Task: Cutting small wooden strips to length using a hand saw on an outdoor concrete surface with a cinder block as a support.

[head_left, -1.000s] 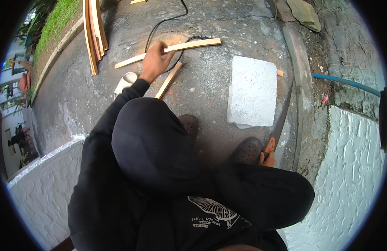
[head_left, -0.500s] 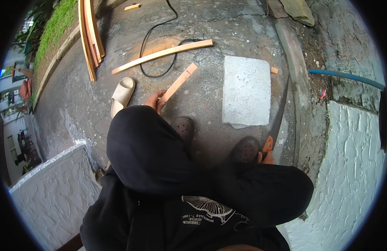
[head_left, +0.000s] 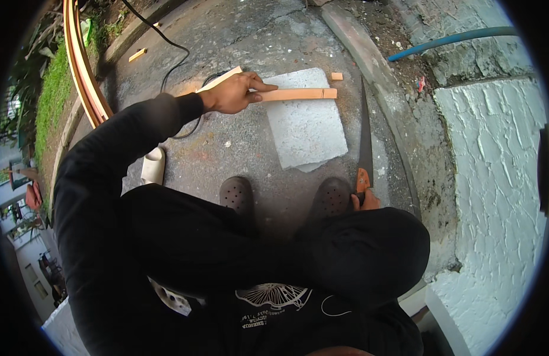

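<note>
My left hand [head_left: 234, 94] is closed on one end of a short wooden strip [head_left: 298, 94]. The strip lies across the far part of a pale concrete block [head_left: 307, 127], its free end reaching past the block's right side. A dark line crosses the wood near that end. Down by my right shoe, my right hand [head_left: 367, 200] grips the orange handle of a hand saw [head_left: 365, 142]. Its dark blade points away from me along the block's right, apart from the wood. A small wood offcut [head_left: 337, 76] rests on the ground just beyond the block.
A longer wooden strip [head_left: 232, 73] lies partly behind my left hand, near a black cable [head_left: 182, 56]. Long wood strips [head_left: 84, 77] are stacked at the far left. A beige slipper [head_left: 153, 166] sits at left. A concrete curb [head_left: 360, 44] and blue hose [head_left: 452, 41] are at right.
My left hand has carried the short wooden strip from beside my left knee onto the concrete block. My right hand still holds the saw low at the right. The view has shifted.
</note>
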Motion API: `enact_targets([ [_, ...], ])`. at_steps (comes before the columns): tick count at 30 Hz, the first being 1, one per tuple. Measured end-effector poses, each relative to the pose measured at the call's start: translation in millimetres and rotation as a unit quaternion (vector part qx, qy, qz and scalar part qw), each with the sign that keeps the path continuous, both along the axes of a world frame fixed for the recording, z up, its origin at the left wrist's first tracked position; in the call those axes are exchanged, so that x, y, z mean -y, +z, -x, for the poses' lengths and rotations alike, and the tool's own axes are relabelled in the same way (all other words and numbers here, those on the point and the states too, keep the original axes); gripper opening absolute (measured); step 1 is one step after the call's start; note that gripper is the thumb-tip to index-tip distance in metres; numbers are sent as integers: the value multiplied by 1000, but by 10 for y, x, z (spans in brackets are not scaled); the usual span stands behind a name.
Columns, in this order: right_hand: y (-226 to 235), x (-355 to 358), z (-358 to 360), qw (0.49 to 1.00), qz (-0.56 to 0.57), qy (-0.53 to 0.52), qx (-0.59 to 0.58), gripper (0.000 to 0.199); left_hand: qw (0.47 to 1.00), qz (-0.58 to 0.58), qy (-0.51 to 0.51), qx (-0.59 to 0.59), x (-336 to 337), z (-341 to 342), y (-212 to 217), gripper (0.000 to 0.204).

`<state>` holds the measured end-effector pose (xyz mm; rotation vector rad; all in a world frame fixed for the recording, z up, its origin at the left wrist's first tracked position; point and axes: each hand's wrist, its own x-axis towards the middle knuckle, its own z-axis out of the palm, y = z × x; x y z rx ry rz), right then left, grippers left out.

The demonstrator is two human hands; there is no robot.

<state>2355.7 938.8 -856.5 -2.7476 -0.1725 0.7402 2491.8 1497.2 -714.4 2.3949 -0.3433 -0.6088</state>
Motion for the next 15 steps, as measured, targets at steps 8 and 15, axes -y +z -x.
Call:
enact_targets([
  [8,158,-143,-269,992,29,-22,-123,52,983,-6,102,151,459,-40,-610,47],
  [15,-136,-102,-393,996,22,32,-83,52,942,-205,149,218,965,182,-683,51],
])
